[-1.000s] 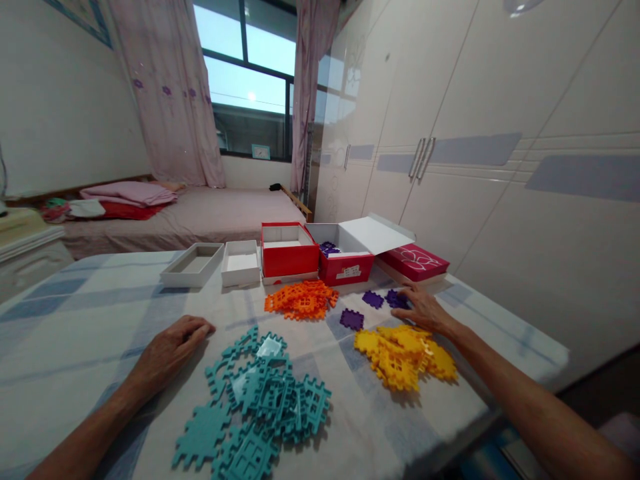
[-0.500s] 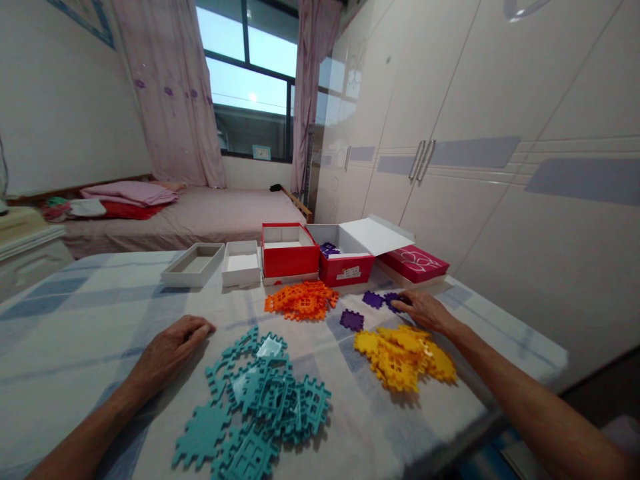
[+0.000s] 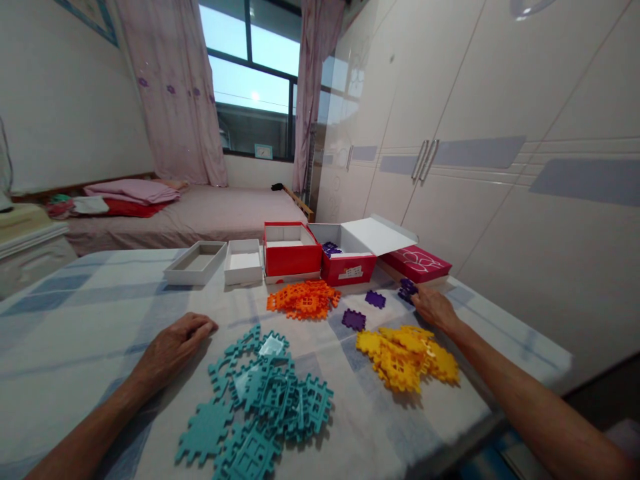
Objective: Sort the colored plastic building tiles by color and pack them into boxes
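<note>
The right hand [image 3: 434, 307] lies right of centre in the frame, fingertips on a purple tile [image 3: 407, 289] just in front of the pink lid [image 3: 419, 261]. Whether the fingers have closed on the tile or only press on it, I cannot tell. The left hand [image 3: 173, 341], lower left, rests loosely curled on the table [image 3: 90, 313] and holds nothing.

A thin, toothed tile lying flat probably lifts best if it is slid clear of the lid and pinched by two opposite edges.

The table's right edge runs close behind the right wrist, so a sweep towards the right of the frame risks pushing tiles off. The yellow pile [image 3: 407, 357] lies just under the forearm. Two more purple tiles [image 3: 375, 299] [image 3: 354, 319] lie left of the hand. Open cloth shows between them and the orange pile [image 3: 303, 300], and the open red box [image 3: 345, 257] stands near, above.
</note>
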A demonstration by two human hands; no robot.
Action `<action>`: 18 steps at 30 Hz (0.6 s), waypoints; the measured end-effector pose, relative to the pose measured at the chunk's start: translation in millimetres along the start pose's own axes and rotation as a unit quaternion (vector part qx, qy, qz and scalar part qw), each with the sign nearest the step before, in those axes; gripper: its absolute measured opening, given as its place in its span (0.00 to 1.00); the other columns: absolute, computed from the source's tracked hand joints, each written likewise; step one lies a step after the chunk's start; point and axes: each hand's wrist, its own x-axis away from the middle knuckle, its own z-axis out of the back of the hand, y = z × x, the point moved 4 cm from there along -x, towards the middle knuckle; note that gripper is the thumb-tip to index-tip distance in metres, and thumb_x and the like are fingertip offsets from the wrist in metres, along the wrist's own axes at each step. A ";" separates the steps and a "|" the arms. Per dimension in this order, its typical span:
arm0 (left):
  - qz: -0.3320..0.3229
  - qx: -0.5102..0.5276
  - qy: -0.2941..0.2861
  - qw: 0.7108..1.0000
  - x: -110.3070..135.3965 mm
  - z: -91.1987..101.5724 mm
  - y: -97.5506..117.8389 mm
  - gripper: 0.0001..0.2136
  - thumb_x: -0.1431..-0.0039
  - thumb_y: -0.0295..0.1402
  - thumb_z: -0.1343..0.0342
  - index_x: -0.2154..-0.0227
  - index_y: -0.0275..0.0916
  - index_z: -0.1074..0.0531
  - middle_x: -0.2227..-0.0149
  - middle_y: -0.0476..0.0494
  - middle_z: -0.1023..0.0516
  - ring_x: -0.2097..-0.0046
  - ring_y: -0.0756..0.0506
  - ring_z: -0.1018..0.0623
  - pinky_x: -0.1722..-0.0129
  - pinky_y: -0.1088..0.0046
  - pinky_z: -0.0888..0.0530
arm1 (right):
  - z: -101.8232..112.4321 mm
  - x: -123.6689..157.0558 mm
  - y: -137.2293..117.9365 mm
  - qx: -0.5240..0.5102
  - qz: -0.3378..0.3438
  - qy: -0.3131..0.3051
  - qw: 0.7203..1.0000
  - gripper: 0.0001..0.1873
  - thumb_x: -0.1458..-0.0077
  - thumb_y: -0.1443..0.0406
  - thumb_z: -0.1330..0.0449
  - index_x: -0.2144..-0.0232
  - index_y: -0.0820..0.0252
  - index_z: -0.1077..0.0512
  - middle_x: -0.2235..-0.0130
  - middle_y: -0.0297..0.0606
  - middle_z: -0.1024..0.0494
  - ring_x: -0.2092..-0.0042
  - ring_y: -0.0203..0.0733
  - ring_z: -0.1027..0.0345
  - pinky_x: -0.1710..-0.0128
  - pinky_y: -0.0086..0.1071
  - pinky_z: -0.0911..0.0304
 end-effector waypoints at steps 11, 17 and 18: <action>-0.009 -0.002 -0.009 1.000 -1.5 -1.1 -3.2 0.21 0.46 0.51 0.55 0.69 0.42 0.23 0.63 0.45 0.21 0.61 0.44 0.23 0.59 0.72 0.29 | 3.7 -17.1 -48.8 -0.196 0.120 -0.076 0.970 0.19 0.45 0.55 0.50 0.68 0.64 0.26 0.68 0.38 0.24 0.67 0.40 0.32 0.70 0.29 0.40; -0.009 0.000 -0.004 1.000 1.2 0.7 -0.3 0.22 0.46 0.51 0.56 0.70 0.42 0.24 0.65 0.45 0.21 0.63 0.44 0.22 0.61 0.73 0.28 | -6.8 -20.5 -71.9 -0.238 0.142 -0.091 0.956 0.12 0.54 0.59 0.42 0.75 0.65 0.27 0.75 0.37 0.27 0.71 0.39 0.36 0.70 0.30 0.42; -0.008 0.001 -0.003 1.000 1.6 0.9 0.1 0.21 0.46 0.51 0.56 0.70 0.42 0.24 0.65 0.45 0.21 0.63 0.44 0.22 0.61 0.73 0.28 | -6.2 -19.7 -72.0 -0.243 0.138 -0.082 0.957 0.12 0.55 0.60 0.42 0.74 0.65 0.27 0.75 0.37 0.27 0.69 0.40 0.35 0.68 0.31 0.41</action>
